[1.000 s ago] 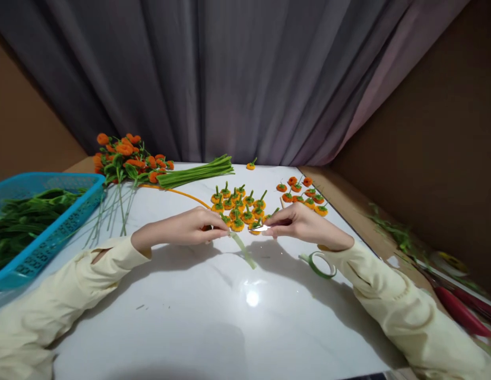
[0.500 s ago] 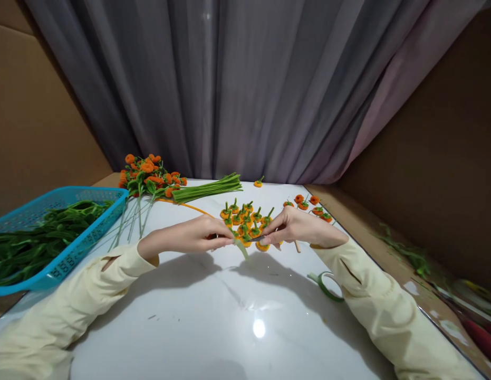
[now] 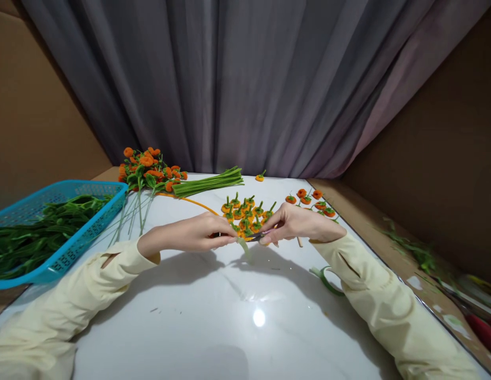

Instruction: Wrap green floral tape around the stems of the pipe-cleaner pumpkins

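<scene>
My left hand (image 3: 213,232) is closed in a pinch on a short strip of pale green tape (image 3: 244,248), which hangs below its fingertips. Facing it, my right hand (image 3: 282,224) grips a slim dark pointed tool (image 3: 256,237) with a pinkish part near the fingers; its tip reaches the tape. Whether it is scissors or tweezers I cannot tell. Just behind both hands stand several yellow-orange fuzzy flower heads (image 3: 247,211) with green stubs pointing up. An orange fuzzy stem (image 3: 193,202) runs behind my left hand; whether it is held is hidden.
At left is a blue basket (image 3: 90,229) of green leaves (image 3: 51,229). Orange flowers (image 3: 146,161) and a bundle of green stems (image 3: 209,182) lie at the back. A green tape roll (image 3: 328,282) is by my right sleeve, orange heads (image 3: 306,200) beyond it.
The tool in my right hand shows more of its length, with a pinkish part now visible. The tape strip has shifted slightly. The view has tilted a little; both hands stay close together.
</scene>
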Tool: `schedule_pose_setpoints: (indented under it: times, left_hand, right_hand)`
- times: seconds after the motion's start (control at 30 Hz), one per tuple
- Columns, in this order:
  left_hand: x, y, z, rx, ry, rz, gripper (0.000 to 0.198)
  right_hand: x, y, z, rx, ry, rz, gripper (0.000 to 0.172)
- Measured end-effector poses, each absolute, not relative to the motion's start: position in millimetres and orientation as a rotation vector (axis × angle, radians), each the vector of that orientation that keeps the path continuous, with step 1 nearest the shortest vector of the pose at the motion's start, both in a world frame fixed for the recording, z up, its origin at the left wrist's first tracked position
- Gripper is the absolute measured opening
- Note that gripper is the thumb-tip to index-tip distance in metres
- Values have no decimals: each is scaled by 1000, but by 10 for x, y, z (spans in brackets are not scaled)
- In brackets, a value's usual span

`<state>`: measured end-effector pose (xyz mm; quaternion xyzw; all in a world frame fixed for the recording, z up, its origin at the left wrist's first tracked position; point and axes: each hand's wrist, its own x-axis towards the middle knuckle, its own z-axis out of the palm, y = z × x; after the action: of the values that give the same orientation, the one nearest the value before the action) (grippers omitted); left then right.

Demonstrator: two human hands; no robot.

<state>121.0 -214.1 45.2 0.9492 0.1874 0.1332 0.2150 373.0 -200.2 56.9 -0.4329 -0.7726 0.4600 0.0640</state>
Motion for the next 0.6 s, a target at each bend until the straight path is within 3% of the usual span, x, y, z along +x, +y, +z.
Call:
schedule_pose_setpoints:
  times: [0.6]
  left_hand:
    - [1279,-2197,331,2713,445,308,28]
  right_hand:
    - [3588,-2033,489,-1262,-2366,1535,43]
